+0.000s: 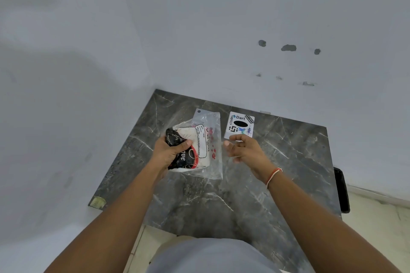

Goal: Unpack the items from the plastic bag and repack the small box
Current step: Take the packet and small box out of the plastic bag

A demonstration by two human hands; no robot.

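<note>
Currently, your left hand (170, 153) is clenched around the near end of the tissue packet (188, 150), a white pack with black and red print that sits inside the clear plastic bag (210, 157). The bag lies flat on the dark marble tabletop (255, 184), its sealed header toward the wall and most of the packet under the film; whether the near end has already come out of the bag's mouth cannot be told. Your right hand (244, 150) is released, fingers loosely spread, and holds nothing; it hovers just beside the bag's right edge and at the near edge of the small box (239, 125). The small box is white, covered with stickers, shows a dark oval slot on its upper face, and rests on the tabletop just right of the bag. Judge the task as early: the packet is not yet clear of the bag, and repacking the box has not begun. The likely requirement is to pin the bag with the free hand while drawing the packet out. A red thread bracelet (274, 175) sits on your right wrist. A black object (341, 190) stands off the table's right edge, well apart from the work. Nothing else lies on the tabletop, and the wall behind limits reach beyond the box.
</note>
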